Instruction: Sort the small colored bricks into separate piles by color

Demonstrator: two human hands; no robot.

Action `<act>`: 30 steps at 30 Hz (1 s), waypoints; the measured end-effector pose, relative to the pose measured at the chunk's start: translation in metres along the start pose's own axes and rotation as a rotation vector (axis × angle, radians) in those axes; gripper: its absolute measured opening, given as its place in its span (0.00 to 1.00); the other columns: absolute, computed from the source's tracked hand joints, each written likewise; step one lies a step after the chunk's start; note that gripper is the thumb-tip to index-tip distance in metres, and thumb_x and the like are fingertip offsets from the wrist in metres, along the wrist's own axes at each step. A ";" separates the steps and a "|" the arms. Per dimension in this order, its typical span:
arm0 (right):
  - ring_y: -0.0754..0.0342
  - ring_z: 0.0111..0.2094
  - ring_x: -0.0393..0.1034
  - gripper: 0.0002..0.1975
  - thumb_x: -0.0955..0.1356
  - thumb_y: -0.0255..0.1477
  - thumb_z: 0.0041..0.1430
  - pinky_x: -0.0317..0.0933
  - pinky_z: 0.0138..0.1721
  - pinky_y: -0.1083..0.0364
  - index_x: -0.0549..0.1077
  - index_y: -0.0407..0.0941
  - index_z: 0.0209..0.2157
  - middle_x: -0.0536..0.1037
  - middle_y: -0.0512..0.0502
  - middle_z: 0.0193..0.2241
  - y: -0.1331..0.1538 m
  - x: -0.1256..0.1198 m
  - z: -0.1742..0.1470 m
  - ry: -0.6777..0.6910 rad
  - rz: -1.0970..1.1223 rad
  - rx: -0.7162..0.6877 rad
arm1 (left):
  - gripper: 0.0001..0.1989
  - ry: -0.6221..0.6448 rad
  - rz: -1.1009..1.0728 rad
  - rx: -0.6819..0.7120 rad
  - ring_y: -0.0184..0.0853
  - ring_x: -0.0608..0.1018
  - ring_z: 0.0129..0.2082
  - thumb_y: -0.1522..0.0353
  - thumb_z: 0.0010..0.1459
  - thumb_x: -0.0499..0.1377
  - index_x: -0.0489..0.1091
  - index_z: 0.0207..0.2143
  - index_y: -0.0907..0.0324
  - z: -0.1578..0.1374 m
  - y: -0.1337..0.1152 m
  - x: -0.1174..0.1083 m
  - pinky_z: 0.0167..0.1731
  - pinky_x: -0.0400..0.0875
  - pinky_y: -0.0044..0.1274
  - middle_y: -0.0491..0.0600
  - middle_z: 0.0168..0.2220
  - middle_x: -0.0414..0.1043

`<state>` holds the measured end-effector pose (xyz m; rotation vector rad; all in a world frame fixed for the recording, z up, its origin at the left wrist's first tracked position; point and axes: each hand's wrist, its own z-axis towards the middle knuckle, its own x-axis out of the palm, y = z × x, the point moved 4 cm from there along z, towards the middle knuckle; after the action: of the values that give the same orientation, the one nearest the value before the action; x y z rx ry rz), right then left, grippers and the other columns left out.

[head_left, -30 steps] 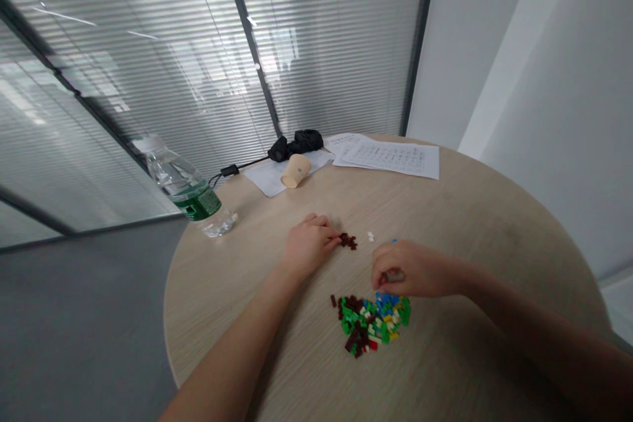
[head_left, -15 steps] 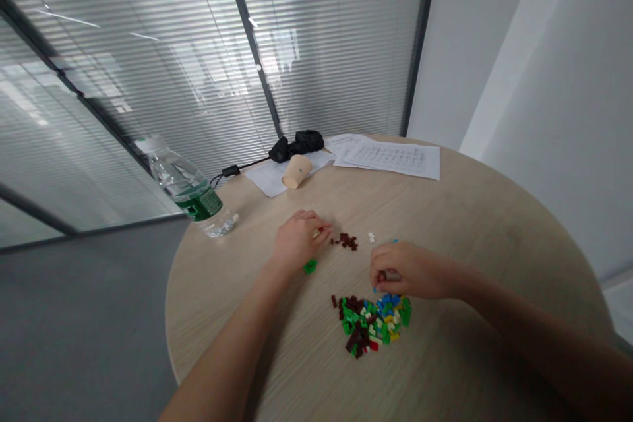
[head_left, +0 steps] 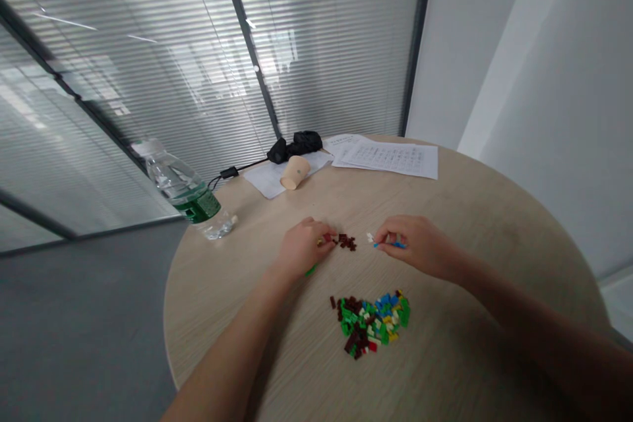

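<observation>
My left hand (head_left: 302, 249) is closed, its fingertips together at the left edge of a small pile of dark brown toy bricks (head_left: 347, 242). Bits of red and yellow show under its fingers; whether it holds any is unclear. A green brick (head_left: 310, 270) peeks out beneath its wrist side. Between the fingertips of my right hand (head_left: 420, 244) is a small blue brick (head_left: 376, 245). More blue bricks (head_left: 399, 245) show below that palm, partly hidden. Just beyond its fingertips lie white bricks (head_left: 370, 237). Nearer me is a mixed heap of bricks (head_left: 370, 326), mainly green, brown, blue and yellow.
On the round wooden table (head_left: 222, 316), a clear water bottle (head_left: 190, 194) stands at the left edge. Toward the back are a tipped paper cup (head_left: 295, 172), a black bundle (head_left: 301, 144) with a cord, and printed sheets (head_left: 390, 157). Blinds and a wall lie beyond.
My right hand has moved away from me, from the mixed heap to beside the white bricks, carrying the blue brick. My left hand has shifted slightly right and nearer me.
</observation>
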<state>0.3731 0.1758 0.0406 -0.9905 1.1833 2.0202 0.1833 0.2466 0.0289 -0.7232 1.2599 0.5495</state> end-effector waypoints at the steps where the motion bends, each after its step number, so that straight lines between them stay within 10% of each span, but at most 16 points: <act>1: 0.57 0.29 0.68 0.03 0.66 0.25 0.52 0.57 0.31 0.59 0.74 0.43 0.30 0.76 0.49 0.28 -0.002 -0.002 0.000 -0.010 -0.010 0.025 | 0.09 -0.004 -0.012 -0.006 0.34 0.72 0.35 0.69 0.53 0.58 0.73 0.38 0.54 0.000 -0.002 0.000 0.33 0.64 0.24 0.46 0.32 0.73; 30: 0.53 0.30 0.70 0.11 0.63 0.28 0.55 0.54 0.28 0.58 0.78 0.44 0.29 0.78 0.45 0.28 -0.037 -0.006 -0.003 0.232 -0.289 0.326 | 0.09 -0.085 -0.033 0.071 0.34 0.72 0.37 0.67 0.58 0.53 0.72 0.34 0.57 -0.003 -0.006 -0.013 0.37 0.65 0.24 0.47 0.33 0.73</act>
<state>0.4060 0.1883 0.0276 -1.1721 1.3498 1.4637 0.1828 0.2405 0.0423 -0.6534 1.1805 0.5015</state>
